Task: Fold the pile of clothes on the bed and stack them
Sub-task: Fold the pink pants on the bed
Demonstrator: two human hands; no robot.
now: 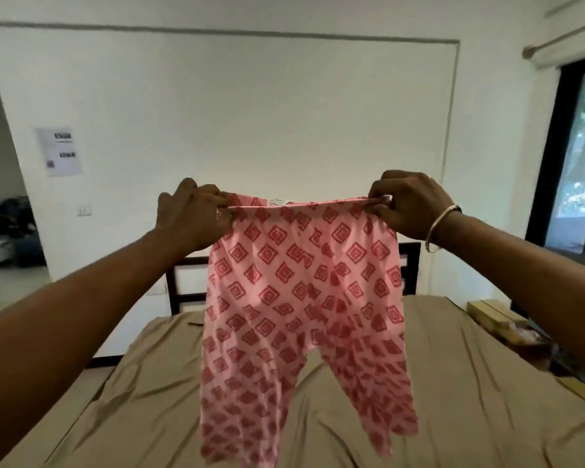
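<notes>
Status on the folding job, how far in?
Done: no folded stack shows in this view. In hand: both hands, left and right, pinch the waistband of the pink patterned pants, held up unfolded over the bed. Left: folding and stacking these; the pile isn't in view.

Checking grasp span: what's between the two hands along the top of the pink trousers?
In the head view, only the taut waistband of the pink trousers, with a small white label near its middle, runs between the left hand and right hand.
</notes>
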